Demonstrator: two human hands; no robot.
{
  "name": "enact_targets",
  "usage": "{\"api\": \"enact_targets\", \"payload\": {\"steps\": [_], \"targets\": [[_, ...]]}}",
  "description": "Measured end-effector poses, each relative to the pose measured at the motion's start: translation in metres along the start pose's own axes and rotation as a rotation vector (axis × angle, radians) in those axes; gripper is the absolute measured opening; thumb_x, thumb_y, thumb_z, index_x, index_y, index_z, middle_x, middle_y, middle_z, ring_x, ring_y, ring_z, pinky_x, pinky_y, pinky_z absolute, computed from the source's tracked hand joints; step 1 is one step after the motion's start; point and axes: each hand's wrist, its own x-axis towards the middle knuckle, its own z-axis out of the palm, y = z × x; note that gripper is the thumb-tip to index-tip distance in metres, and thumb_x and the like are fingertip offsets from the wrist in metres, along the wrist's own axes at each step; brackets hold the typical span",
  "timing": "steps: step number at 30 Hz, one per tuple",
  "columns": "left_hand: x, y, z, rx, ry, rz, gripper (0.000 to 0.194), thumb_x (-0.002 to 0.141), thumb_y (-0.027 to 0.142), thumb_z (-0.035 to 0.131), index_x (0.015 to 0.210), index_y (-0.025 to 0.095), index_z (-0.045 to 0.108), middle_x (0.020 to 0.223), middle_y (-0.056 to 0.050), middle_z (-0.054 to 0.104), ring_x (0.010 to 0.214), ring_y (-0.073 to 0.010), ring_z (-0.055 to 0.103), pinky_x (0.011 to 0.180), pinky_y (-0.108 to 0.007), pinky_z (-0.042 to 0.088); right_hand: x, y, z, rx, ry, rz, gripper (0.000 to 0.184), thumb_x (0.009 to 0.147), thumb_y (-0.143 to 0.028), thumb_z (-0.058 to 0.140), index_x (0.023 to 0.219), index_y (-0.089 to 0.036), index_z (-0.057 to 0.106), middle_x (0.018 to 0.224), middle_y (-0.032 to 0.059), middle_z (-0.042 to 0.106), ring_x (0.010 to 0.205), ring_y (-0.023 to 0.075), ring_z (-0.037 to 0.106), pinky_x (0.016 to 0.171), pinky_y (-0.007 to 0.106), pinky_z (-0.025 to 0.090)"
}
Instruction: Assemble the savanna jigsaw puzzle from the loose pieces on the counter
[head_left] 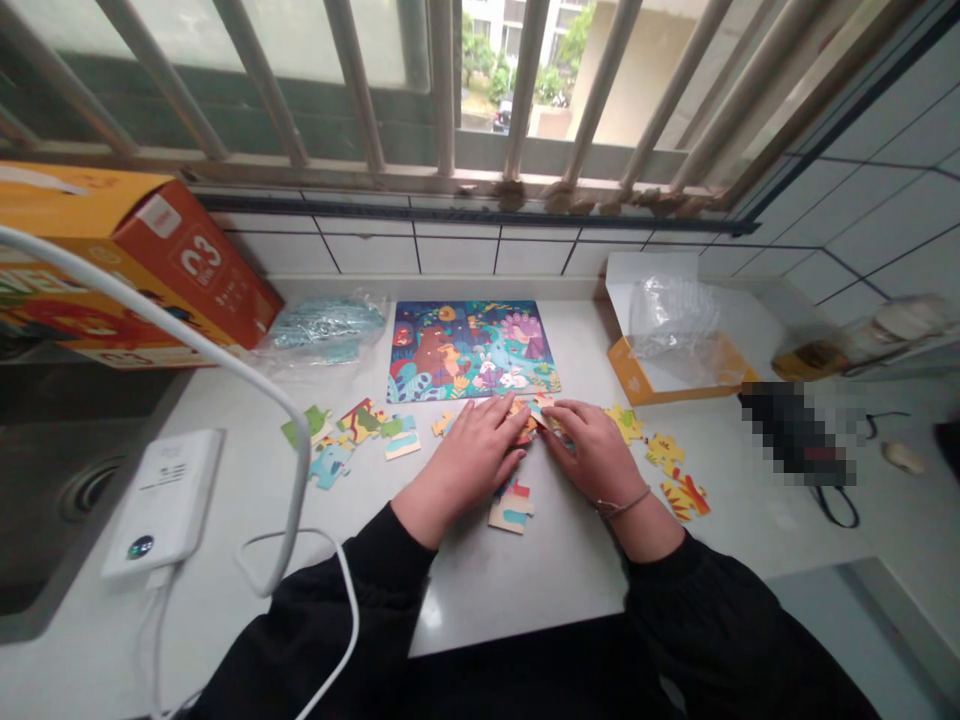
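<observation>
My left hand (471, 447) lies palm down on the white counter (525, 570), fingers stretched toward loose jigsaw pieces in the middle. My right hand (592, 445) lies beside it, its fingers curled onto a small colourful puzzle piece (541, 410) between the two hands. Another piece (511, 507) pokes out under my left wrist. A finished colourful puzzle picture (472, 350) lies just beyond my fingertips. More loose pieces lie to the left (352, 430) and yellow ones to the right (667, 465).
An orange puzzle box (135, 270) stands at the far left, by a plastic bag (326, 325). An open small box with plastic wrap (675, 350) sits at the right. A white power bank (165, 500) with white cable lies near the sink (52, 500). A window with bars is behind.
</observation>
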Motion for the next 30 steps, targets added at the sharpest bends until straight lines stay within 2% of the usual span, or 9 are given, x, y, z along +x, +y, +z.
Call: {"api": "enact_targets", "payload": {"steps": [4, 8, 11, 13, 15, 18, 20, 26, 30], "targets": [[-0.005, 0.005, 0.002, -0.019, -0.044, 0.045, 0.048, 0.119, 0.039, 0.048, 0.165, 0.029, 0.056, 0.182, -0.015, 0.042, 0.169, -0.0353, 0.042, 0.135, -0.072, 0.035, -0.002, 0.007, -0.01, -0.004, 0.174, 0.044, 0.028, 0.113, -0.03, 0.057, 0.125, -0.023, 0.081, 0.121, 0.0129, 0.08, 0.109, 0.0284, 0.074, 0.101, 0.045, 0.058], [-0.013, 0.005, -0.002, -0.033, -0.088, 0.098, 0.045, 0.12, 0.039, 0.048, 0.163, 0.03, 0.058, 0.184, -0.013, 0.04, 0.169, -0.033, 0.043, 0.134, -0.071, 0.037, 0.003, 0.028, -0.019, -0.089, 0.348, 0.196, 0.032, 0.112, -0.033, 0.058, 0.125, -0.022, 0.085, 0.118, 0.0147, 0.077, 0.108, 0.0296, 0.072, 0.103, 0.047, 0.059], [-0.015, 0.006, -0.002, -0.023, -0.103, 0.139, 0.043, 0.119, 0.036, 0.05, 0.16, 0.03, 0.059, 0.183, -0.013, 0.041, 0.169, -0.0315, 0.042, 0.136, -0.069, 0.034, 0.009, 0.038, -0.02, -0.168, 0.291, 0.252, 0.034, 0.108, -0.03, 0.058, 0.124, -0.019, 0.086, 0.118, 0.0177, 0.075, 0.11, 0.0332, 0.07, 0.105, 0.054, 0.059], [-0.016, 0.009, -0.001, -0.006, -0.118, 0.158, 0.043, 0.118, 0.035, 0.052, 0.161, 0.031, 0.058, 0.183, -0.012, 0.043, 0.169, -0.0316, 0.042, 0.137, -0.068, 0.033, 0.01, 0.035, -0.018, -0.16, 0.236, 0.196, 0.037, 0.108, -0.028, 0.058, 0.131, -0.016, 0.084, 0.125, 0.0205, 0.075, 0.116, 0.0352, 0.07, 0.109, 0.057, 0.058], [-0.018, 0.012, 0.0, 0.01, -0.134, 0.176, 0.046, 0.116, 0.033, 0.056, 0.162, 0.031, 0.057, 0.182, -0.012, 0.043, 0.169, -0.0325, 0.042, 0.137, -0.067, 0.033, 0.008, 0.024, -0.015, -0.071, 0.178, 0.056, 0.04, 0.109, -0.024, 0.056, 0.141, -0.016, 0.079, 0.138, 0.0204, 0.075, 0.127, 0.034, 0.069, 0.116, 0.056, 0.057], [-0.022, 0.019, -0.001, 0.008, -0.163, 0.213, 0.045, 0.112, 0.032, 0.063, 0.157, 0.028, 0.061, 0.177, -0.013, 0.051, 0.166, -0.0341, 0.046, 0.138, -0.068, 0.032, 0.002, 0.007, -0.007, 0.098, -0.002, -0.219, 0.046, 0.111, -0.017, 0.052, 0.149, -0.025, 0.075, 0.151, 0.0123, 0.074, 0.143, 0.028, 0.066, 0.121, 0.051, 0.057], [-0.025, 0.023, -0.001, -0.009, -0.171, 0.246, 0.041, 0.111, 0.034, 0.065, 0.152, 0.028, 0.064, 0.172, -0.012, 0.057, 0.165, -0.0331, 0.048, 0.14, -0.066, 0.03, -0.001, 0.003, -0.001, 0.13, -0.114, -0.315, 0.047, 0.111, -0.016, 0.052, 0.152, -0.026, 0.073, 0.155, 0.009, 0.073, 0.148, 0.0271, 0.064, 0.122, 0.05, 0.058], [-0.033, 0.031, 0.004, -0.036, -0.18, 0.331, 0.038, 0.116, 0.034, 0.057, 0.154, 0.034, 0.062, 0.175, -0.008, 0.055, 0.167, -0.0257, 0.046, 0.143, -0.058, 0.024, -0.004, 0.006, -0.002, 0.025, -0.117, -0.2, 0.043, 0.107, -0.01, 0.056, 0.139, -0.025, 0.08, 0.144, 0.0069, 0.08, 0.13, 0.027, 0.073, 0.118, 0.051, 0.059], [-0.033, 0.032, 0.008, -0.017, -0.204, 0.335, 0.041, 0.117, 0.03, 0.055, 0.158, 0.03, 0.059, 0.178, -0.011, 0.051, 0.168, -0.0295, 0.045, 0.139, -0.062, 0.033, -0.004, 0.005, -0.01, -0.07, -0.039, -0.094, 0.033, 0.104, -0.011, 0.058, 0.118, -0.021, 0.086, 0.121, 0.0085, 0.086, 0.116, 0.0287, 0.074, 0.109, 0.047, 0.061]]}}
